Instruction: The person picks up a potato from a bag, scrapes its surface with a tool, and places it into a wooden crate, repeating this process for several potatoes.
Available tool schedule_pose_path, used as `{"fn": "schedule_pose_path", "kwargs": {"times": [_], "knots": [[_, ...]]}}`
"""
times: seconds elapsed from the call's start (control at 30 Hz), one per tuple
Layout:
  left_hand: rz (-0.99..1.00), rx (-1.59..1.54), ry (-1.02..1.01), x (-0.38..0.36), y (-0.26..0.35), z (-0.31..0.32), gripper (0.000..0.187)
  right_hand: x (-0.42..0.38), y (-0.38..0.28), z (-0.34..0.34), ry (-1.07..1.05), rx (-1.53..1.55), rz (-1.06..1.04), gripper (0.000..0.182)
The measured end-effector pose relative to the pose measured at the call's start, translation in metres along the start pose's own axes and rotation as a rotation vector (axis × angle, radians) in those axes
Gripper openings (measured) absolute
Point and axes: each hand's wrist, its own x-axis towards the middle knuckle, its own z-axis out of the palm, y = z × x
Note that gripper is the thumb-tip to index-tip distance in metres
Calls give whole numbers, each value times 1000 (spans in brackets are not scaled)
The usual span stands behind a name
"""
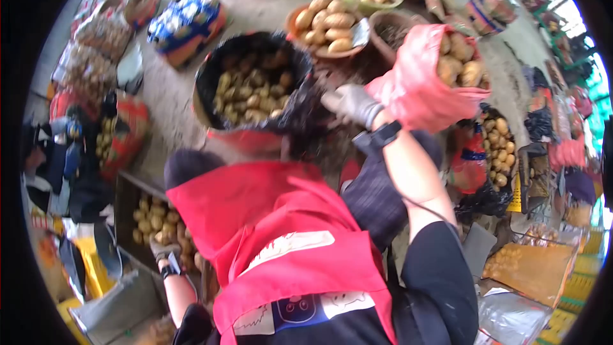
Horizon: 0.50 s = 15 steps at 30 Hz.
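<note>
Reaching toward eight o'clock, the left hand point(165, 249) touches potatoes point(151, 217) in a crate point(135, 257), its grip too small to tell; the gloved right hand point(350, 103) blurs at one, openness and hold unclear; black-lined tub point(203, 101) at eleven; pink bag point(408, 86) at two; potato bowl point(294, 25) at twelve.

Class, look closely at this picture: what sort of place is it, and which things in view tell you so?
Probably a produce market or potato-sorting area: potatoes lie in a black-lined container, an orange bowl and a pink bag.
</note>
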Motion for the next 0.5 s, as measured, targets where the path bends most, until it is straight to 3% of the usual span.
{"fn": "schedule_pose_path", "kwargs": {"times": [0.03,0.07,0.1,0.17,0.2,0.23,0.27,0.3,0.37,0.43,0.5], "knots": [[-405,-702,-66,-17,34,0,47,-15,-20,-5,21,39,23,53],[-855,-1372,184,-53,114,4,42,-4,-6,-2,50,64,-8,54],[-416,-835,69,-19,38,-2,45,1,2,-3,72,38,-55,55],[-454,-1374,-367,26,36,-37,45,1,-8,-7,87,-90,-34,62],[-439,-1243,-156,49,63,-43,57,1,-12,-7,114,-130,-75,60],[-415,-1103,46,74,113,-50,70,2,-17,-8,143,-169,-118,58],[-307,-1087,7,83,170,-48,64,-1,-27,-9,168,-182,-105,56],[-181,-1080,-120,90,232,-40,58,-16,-53,-15,98,-40,-28,51],[47,-987,-372,108,347,-9,49,-7,-51,-9,345,-328,-162,44],[441,-440,-580,160,409,34,47,-6,-52,-9,381,-325,-178,41],[494,-314,-760,181,480,101,44,-7,-57,-10,460,-375,-220,36]]}}
